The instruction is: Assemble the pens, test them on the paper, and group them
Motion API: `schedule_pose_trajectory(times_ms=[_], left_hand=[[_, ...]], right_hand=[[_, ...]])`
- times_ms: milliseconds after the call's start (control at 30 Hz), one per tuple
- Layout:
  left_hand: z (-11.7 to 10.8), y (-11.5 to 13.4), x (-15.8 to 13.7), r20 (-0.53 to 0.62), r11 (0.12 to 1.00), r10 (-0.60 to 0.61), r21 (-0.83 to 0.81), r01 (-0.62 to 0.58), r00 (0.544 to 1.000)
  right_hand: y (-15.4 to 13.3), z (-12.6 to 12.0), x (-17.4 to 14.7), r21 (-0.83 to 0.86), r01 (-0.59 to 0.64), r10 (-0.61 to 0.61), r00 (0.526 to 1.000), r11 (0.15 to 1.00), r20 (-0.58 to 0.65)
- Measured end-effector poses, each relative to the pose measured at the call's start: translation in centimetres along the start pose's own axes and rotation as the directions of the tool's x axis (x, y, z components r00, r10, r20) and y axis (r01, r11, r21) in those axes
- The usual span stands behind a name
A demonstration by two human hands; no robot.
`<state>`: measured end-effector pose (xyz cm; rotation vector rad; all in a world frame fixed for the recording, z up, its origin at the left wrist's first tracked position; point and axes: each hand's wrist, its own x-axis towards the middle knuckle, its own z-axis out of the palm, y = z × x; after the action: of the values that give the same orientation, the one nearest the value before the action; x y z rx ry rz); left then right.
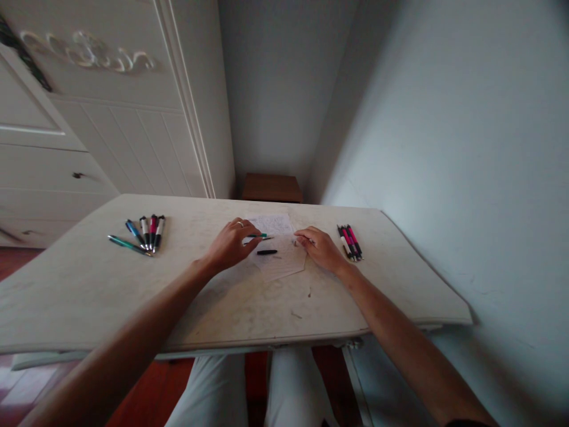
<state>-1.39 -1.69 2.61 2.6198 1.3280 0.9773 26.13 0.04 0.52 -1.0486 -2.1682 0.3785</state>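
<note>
My left hand point(232, 244), with a ring on one finger, is closed in a pinch over the sheets of paper. A green pen barrel point(262, 235) sticks out from its fingertips, and a thin dark tip, perhaps a refill, shows beside it. Across the paper point(284, 268), my right hand point(320, 249) has its thumb and fingers pressed together; whatever is between them is too small to make out. A short black pen part point(267, 252) lies on the paper between the two hands. The sheets carry handwriting.
At the left of the white table point(195, 320) lie several pens point(149, 234) fanned out, one of them a teal pen point(128, 244). Several pink, white and black pens point(350, 242) lie by my right hand. Behind stand a brown wooden box point(272, 187) and a white cabinet point(133, 142); a wall rises on the right.
</note>
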Motion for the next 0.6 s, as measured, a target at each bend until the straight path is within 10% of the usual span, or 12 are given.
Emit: schedule_pose_trajectory(times_ms=[233,400,600], left_hand=[[-0.3,-0.1,0.2,-0.030,0.999,-0.029,0.017,0.029,0.999],[-0.6,-0.2,0.2,-0.137,0.991,-0.136,-0.024,0.134,0.981],[-2.0,-0.3,0.0,-0.180,0.881,-0.470,-0.034,0.472,0.864]], right_hand=[[-0.3,-0.7,0.1,0.029,-0.141,0.143,0.983,0.990,-0.114],[0.0,-2.2,0.2,0.114,-0.397,0.412,0.856,0.911,-0.311],[0.9,-2.8,0.2,0.167,-0.498,0.525,0.806,0.851,-0.273]])
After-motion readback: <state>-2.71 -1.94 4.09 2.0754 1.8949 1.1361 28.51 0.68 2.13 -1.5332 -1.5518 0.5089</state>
